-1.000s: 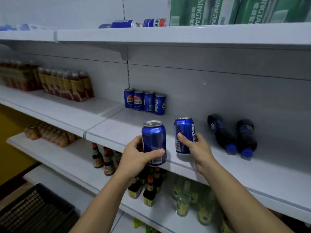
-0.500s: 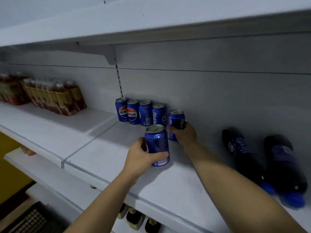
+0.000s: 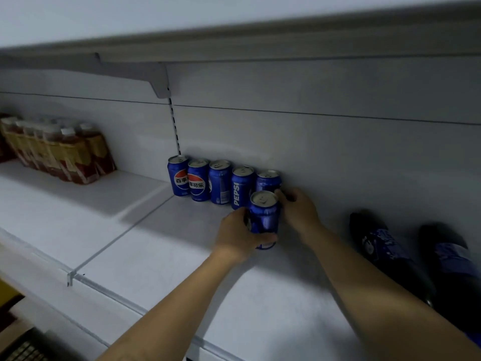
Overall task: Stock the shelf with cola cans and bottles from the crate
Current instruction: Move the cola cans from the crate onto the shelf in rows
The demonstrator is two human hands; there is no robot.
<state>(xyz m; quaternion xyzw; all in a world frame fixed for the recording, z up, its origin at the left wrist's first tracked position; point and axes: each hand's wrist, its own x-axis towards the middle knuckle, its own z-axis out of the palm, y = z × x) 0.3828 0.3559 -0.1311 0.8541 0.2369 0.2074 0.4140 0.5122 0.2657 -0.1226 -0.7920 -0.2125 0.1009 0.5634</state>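
- Your left hand (image 3: 238, 230) grips the front can (image 3: 264, 217), fingers clamped round its lower body. The can is upright at centre frame; can't tell if its base touches the shelf (image 3: 156, 243).
- Your right hand (image 3: 296, 207) is just behind it, fingers curled round the back can (image 3: 268, 181), which stands by the rear wall.
- The back can sits at the right end of the row of 4 cans (image 3: 208, 182), just beside the 4th.
- Cola bottles (image 3: 382, 246): 2 lying on their sides at right of frame, apart from the cans.
- Tea bottles (image 3: 65, 152) stand at left of frame.
- Crate (image 3: 23, 347) corner shows at lower left.
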